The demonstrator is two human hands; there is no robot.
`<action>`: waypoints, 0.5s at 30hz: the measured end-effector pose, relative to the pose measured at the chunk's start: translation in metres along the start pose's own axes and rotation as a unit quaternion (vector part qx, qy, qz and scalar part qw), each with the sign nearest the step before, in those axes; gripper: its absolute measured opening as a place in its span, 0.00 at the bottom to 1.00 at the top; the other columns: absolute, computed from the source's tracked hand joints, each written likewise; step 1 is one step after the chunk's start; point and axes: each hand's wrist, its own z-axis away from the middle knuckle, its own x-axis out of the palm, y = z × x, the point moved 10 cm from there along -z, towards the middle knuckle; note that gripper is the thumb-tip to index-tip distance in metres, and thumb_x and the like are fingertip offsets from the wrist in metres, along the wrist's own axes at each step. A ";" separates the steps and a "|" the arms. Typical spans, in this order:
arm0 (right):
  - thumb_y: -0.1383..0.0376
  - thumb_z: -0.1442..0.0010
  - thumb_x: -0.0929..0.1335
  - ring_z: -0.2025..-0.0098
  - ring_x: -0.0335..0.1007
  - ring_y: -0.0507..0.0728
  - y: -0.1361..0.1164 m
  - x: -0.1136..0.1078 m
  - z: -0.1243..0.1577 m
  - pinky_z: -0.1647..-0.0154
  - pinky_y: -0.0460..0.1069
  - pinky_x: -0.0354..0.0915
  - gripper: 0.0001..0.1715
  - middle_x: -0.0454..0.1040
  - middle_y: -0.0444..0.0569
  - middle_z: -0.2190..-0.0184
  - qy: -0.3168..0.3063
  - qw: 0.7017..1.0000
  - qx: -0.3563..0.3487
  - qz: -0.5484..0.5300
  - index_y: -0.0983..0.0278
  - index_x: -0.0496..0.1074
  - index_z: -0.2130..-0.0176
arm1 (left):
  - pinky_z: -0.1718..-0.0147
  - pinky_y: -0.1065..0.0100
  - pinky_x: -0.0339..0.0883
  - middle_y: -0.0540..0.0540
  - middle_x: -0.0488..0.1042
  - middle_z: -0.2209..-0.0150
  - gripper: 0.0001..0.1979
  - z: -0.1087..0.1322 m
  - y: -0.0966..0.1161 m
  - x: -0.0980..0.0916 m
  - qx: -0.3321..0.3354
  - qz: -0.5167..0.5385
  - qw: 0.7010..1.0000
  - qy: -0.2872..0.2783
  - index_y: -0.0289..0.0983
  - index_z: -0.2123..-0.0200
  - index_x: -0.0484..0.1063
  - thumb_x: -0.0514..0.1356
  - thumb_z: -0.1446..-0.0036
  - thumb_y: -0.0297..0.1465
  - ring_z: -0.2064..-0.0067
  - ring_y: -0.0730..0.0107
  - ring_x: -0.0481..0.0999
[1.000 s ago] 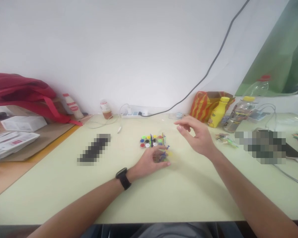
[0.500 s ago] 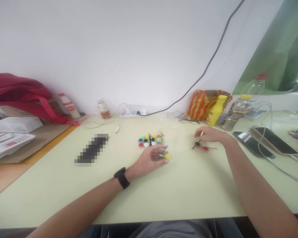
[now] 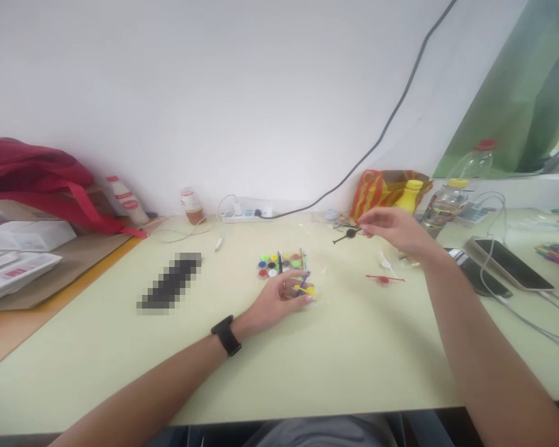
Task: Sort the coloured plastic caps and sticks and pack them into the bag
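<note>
My right hand (image 3: 386, 226) is raised above the table, its fingers pinching a thin black arrow piece with a round disc at its middle (image 3: 350, 234). My left hand (image 3: 282, 301) rests low over the table with fingers curled around a yellow arrow piece (image 3: 309, 290) and a blue arrow piece (image 3: 302, 282). Below my right hand a similar red arrow piece (image 3: 383, 280) lies flat, and a white piece (image 3: 386, 264) lies just behind it. Beyond my left fingers sits a set of small round coloured pots or discs (image 3: 272, 265), partly hidden by the hand.
A yellow bottle (image 3: 407, 197), a clear bottle (image 3: 445, 202) and a striped bag (image 3: 370, 192) stand at the back right. Phones (image 3: 512, 264) with cables lie right. A power strip (image 3: 246, 213) and a drink bottle (image 3: 192, 206) are by the wall. A pixelated dark object (image 3: 170, 282) lies left.
My right hand has lifted the black arrow piece off the table, moving up and slightly left. This uncovers the white piece. My left hand stays almost in place.
</note>
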 end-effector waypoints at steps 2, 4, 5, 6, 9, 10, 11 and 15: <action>0.51 0.43 0.77 0.61 0.78 0.61 -0.041 -0.006 0.002 0.56 0.57 0.76 0.18 0.81 0.51 0.63 0.044 0.996 -0.066 -0.043 0.59 0.79 0.60 | 0.57 0.61 0.77 0.37 0.79 0.47 0.33 0.000 0.000 0.001 -0.004 0.004 1.000 -0.006 0.38 0.39 0.71 0.73 0.44 0.42 0.58 0.64 0.82; 0.52 0.43 0.77 0.60 0.77 0.60 -0.080 -0.003 0.004 0.56 0.56 0.75 0.16 0.81 0.50 0.62 0.046 0.988 -0.123 -0.078 0.59 0.79 0.60 | 0.56 0.61 0.77 0.36 0.79 0.47 0.33 0.001 0.002 0.002 0.000 0.003 1.000 -0.011 0.38 0.39 0.71 0.73 0.44 0.42 0.57 0.63 0.82; 0.52 0.43 0.77 0.61 0.77 0.59 -0.098 -0.001 0.005 0.56 0.55 0.75 0.16 0.80 0.49 0.62 0.041 0.984 -0.147 -0.092 0.59 0.79 0.60 | 0.56 0.61 0.77 0.36 0.79 0.46 0.32 0.001 0.003 0.003 0.004 -0.001 1.000 -0.012 0.38 0.39 0.71 0.73 0.44 0.42 0.56 0.62 0.82; 0.53 0.43 0.78 0.61 0.77 0.58 -0.114 0.003 0.006 0.57 0.54 0.75 0.15 0.80 0.48 0.62 0.035 0.979 -0.171 -0.101 0.59 0.79 0.60 | 0.55 0.61 0.77 0.36 0.79 0.46 0.32 0.001 0.004 0.003 0.008 -0.007 1.000 -0.012 0.38 0.39 0.71 0.73 0.44 0.42 0.54 0.61 0.81; 0.54 0.42 0.77 0.63 0.77 0.57 -0.144 0.022 0.005 0.62 0.52 0.75 0.14 0.79 0.48 0.64 0.001 0.977 -0.197 -0.077 0.59 0.79 0.60 | 0.54 0.59 0.76 0.37 0.80 0.47 0.31 0.002 0.004 0.001 0.019 -0.028 0.999 -0.004 0.39 0.39 0.72 0.72 0.44 0.42 0.52 0.58 0.81; 0.54 0.41 0.77 0.63 0.77 0.57 -0.148 0.030 0.004 0.63 0.52 0.75 0.14 0.79 0.48 0.65 -0.013 0.979 -0.198 -0.053 0.59 0.79 0.61 | 0.53 0.59 0.75 0.37 0.80 0.47 0.31 0.002 0.004 0.001 0.022 -0.031 0.999 -0.001 0.39 0.39 0.72 0.72 0.44 0.42 0.52 0.58 0.81; 0.54 0.41 0.76 0.63 0.77 0.57 -0.150 0.038 0.003 0.63 0.52 0.74 0.13 0.80 0.48 0.65 -0.026 0.980 -0.197 -0.024 0.60 0.79 0.62 | 0.53 0.59 0.75 0.37 0.80 0.47 0.31 0.002 0.004 0.000 0.024 -0.032 0.999 0.001 0.40 0.39 0.72 0.72 0.44 0.42 0.51 0.58 0.81; 0.60 0.38 0.73 0.63 0.77 0.58 -0.150 0.068 0.003 0.62 0.51 0.73 0.06 0.80 0.46 0.66 -0.080 0.973 -0.206 0.069 0.60 0.78 0.65 | 0.54 0.60 0.75 0.37 0.80 0.47 0.31 0.003 0.004 -0.001 0.028 -0.036 0.999 0.002 0.40 0.39 0.72 0.72 0.43 0.42 0.50 0.56 0.81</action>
